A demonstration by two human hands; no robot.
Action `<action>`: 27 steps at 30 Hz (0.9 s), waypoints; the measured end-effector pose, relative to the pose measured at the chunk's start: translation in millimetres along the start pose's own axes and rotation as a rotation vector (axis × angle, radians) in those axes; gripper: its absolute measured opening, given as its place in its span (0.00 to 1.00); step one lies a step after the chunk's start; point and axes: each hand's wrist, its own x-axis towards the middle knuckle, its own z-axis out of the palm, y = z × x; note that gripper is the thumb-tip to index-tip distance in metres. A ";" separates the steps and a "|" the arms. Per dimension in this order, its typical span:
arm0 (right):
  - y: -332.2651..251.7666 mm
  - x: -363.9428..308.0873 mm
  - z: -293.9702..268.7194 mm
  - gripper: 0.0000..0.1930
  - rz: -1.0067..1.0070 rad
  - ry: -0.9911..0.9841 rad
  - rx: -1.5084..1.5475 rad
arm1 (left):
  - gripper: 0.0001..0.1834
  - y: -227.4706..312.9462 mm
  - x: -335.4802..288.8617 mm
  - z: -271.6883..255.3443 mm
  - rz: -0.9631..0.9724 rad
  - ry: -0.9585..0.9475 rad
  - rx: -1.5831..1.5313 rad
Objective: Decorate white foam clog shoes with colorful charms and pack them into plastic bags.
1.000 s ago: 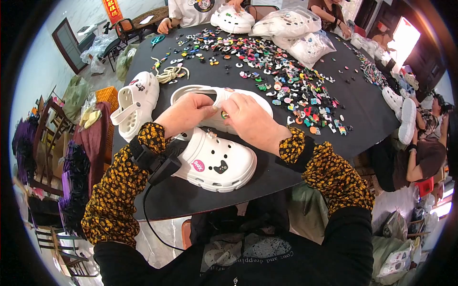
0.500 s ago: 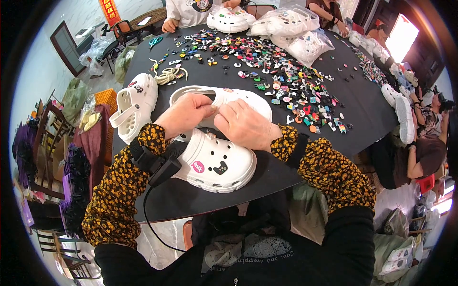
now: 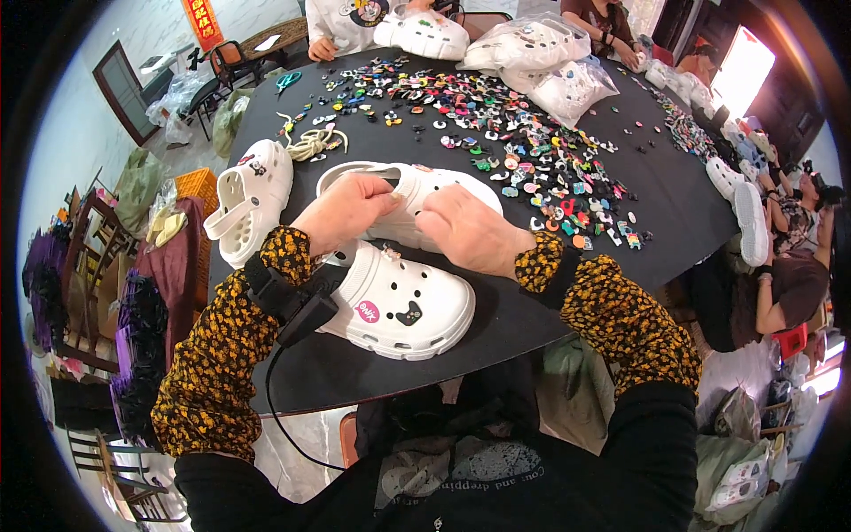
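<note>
A white clog lies on its side-to-side length behind my hands, toe to the right. My left hand is closed on the near rim of its opening, thumb and fingertips pinched there. My right hand is over the clog's upper with its fingers curled; whatever the fingertips hold is hidden. Nearer me, a second white clog carries a pink oval charm and a black game-controller charm. To the left, another white clog with charms stands with its heel strap toward me.
Many small coloured shoe charms spread over the black table. Beige cord and teal scissors lie at the far left. Bagged clogs sit at the back. Other people work across the table and at the right.
My right hand has shifted slightly right and away from my left hand, opening a gap between them. My left hand stays at the rim of the clog.
</note>
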 end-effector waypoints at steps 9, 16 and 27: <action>43.4 -36.8 -19.6 0.05 0.754 0.194 0.287 | 0.11 6.1 -16.5 -3.2 -0.018 -0.072 -0.003; 85.9 -102.8 -2.3 0.06 0.903 -0.038 0.150 | 0.12 2.9 -14.0 -3.8 -0.011 -0.090 0.062; 80.3 -85.8 -71.6 0.10 0.941 -0.006 0.062 | 0.15 21.1 -59.2 -33.8 0.209 0.480 0.029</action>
